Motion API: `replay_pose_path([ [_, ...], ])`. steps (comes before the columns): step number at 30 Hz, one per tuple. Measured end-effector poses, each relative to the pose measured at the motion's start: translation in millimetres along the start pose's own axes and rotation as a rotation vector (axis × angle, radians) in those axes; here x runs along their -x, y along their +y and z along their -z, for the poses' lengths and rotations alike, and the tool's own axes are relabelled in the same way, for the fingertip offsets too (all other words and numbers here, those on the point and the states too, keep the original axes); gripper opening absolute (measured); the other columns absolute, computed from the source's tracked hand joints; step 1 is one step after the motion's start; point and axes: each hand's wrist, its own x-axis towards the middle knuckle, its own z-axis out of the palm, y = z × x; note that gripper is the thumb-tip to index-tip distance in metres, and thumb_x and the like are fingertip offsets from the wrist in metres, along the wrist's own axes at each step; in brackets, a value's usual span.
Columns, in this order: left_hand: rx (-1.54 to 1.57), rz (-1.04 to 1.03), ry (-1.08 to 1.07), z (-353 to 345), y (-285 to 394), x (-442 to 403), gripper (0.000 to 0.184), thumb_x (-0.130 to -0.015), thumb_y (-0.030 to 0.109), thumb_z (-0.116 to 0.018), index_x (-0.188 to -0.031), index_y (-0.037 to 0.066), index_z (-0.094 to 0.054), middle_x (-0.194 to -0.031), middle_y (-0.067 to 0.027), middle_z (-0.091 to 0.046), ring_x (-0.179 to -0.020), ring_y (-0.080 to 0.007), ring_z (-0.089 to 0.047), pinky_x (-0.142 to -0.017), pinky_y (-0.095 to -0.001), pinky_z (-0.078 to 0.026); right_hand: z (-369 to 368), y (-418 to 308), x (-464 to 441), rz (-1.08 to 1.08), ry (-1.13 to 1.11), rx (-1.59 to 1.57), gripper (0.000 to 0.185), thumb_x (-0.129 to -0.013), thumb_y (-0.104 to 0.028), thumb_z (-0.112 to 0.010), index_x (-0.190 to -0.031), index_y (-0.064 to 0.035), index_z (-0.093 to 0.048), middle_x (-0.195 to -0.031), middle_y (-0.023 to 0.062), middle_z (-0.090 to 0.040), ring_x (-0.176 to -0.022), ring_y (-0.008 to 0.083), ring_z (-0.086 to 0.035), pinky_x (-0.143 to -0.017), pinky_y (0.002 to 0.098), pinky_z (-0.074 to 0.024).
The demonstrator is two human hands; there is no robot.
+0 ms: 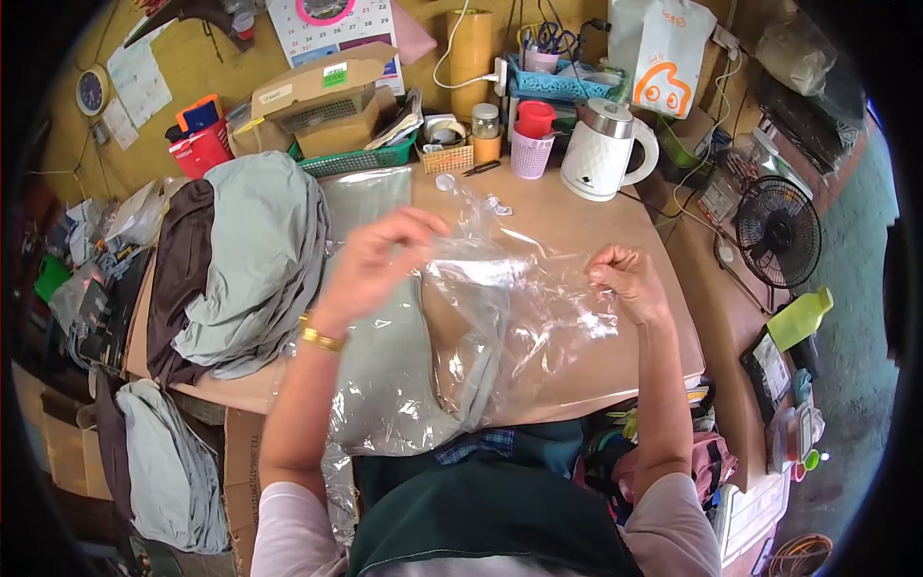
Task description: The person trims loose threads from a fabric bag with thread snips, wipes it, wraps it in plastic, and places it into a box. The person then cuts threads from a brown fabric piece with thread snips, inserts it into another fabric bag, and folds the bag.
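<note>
Along the back, from the left, a red holder (200,149) carries blue and orange items, a green tray (361,161) bears an open cardboard box (336,79), a small woven basket (447,161) holds a roll of tape, and a clear jar (486,117) stands on an orange container (486,148). A pink cup (530,157) has a red cup (536,118) in it; the blue basket (558,87) behind holds scissors, with a white kettle (596,152) to the right. The left hand (385,252) is blurred, fingers curled at the clear plastic (538,313); whether it grips cannot be told. The right hand (625,279) pinches the plastic's right side, above the table. Grey cloth (255,240) is heaped on the left of the brown table (615,226); glossy film covers a grey piece (385,370) beside it. The wall (404,111) is yellow; a black fan (779,231) stands at right.
</note>
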Motion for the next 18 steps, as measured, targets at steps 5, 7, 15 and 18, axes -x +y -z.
replay_pose_path([
  [5,0.296,0.126,-0.110,82.6,21.2,-2.1,0.021,-0.085,0.018,-0.071,-0.084,0.009,-0.052,-0.080,0.0002,-0.055,-0.072,-0.0090,-0.050,-0.065,-0.0245,-0.040,58.3,34.4,0.9,-0.044,-0.139,0.060,0.015,-0.077,-0.010,-0.076,-0.079,-0.0007,-0.065,-0.079,0.0056,-0.065,-0.064,0.0090,-0.054,-0.060,0.0219,-0.0430],
  [7,0.105,0.235,-0.164,105.0,29.9,-7.1,0.026,-0.080,0.019,-0.078,-0.087,0.007,-0.056,-0.081,0.0040,-0.055,-0.072,-0.0058,-0.048,-0.066,-0.0232,-0.040,58.0,31.6,-3.9,0.033,-0.259,0.105,0.015,-0.075,-0.011,-0.077,-0.077,-0.0019,-0.066,-0.084,0.0060,-0.065,-0.066,0.0093,-0.052,-0.062,0.0220,-0.0420],
  [15,-0.855,0.188,-0.488,120.6,61.7,-43.1,0.028,-0.070,0.023,-0.084,-0.077,0.002,-0.067,-0.070,0.0032,-0.055,-0.066,-0.0108,-0.044,-0.063,-0.0277,-0.036,27.3,10.0,-24.3,0.562,-0.248,-0.357,0.018,-0.076,-0.018,-0.078,-0.074,-0.0035,-0.067,-0.079,0.0052,-0.068,-0.082,0.0181,-0.050,-0.070,0.0303,-0.0383],
  [18,-0.507,0.208,-0.443,132.6,63.0,-42.8,0.025,-0.073,0.022,-0.082,-0.077,0.003,-0.067,-0.074,0.0027,-0.056,-0.071,-0.0095,-0.045,-0.066,-0.0267,-0.036,23.7,-11.2,-22.5,0.460,-0.339,-0.236,0.025,-0.087,-0.020,-0.069,-0.072,-0.0020,-0.064,-0.052,0.0011,-0.056,-0.076,0.0140,-0.051,-0.056,0.0264,-0.0375],
])
